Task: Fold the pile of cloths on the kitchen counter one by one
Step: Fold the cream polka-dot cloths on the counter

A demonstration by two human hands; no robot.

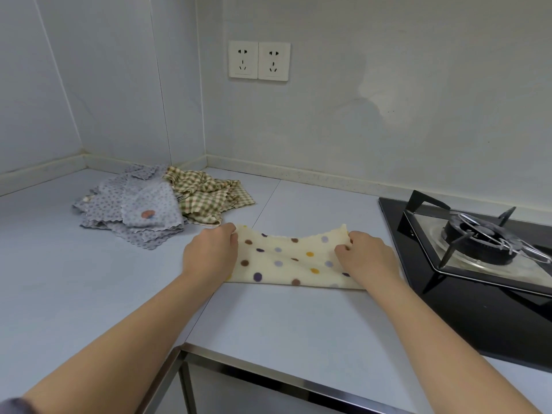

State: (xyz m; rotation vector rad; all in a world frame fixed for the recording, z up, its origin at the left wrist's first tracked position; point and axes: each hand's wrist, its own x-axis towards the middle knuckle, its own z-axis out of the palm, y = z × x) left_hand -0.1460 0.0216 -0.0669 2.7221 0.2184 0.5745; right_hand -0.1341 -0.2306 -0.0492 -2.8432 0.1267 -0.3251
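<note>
Head view: the left hand [210, 253] and right hand [366, 258] each pinch an end of the dotted cloth [288, 259] stretched between them on the counter [283, 321], hiding its near corners. Beyond the left hand lies the pile [155, 204].
</note>
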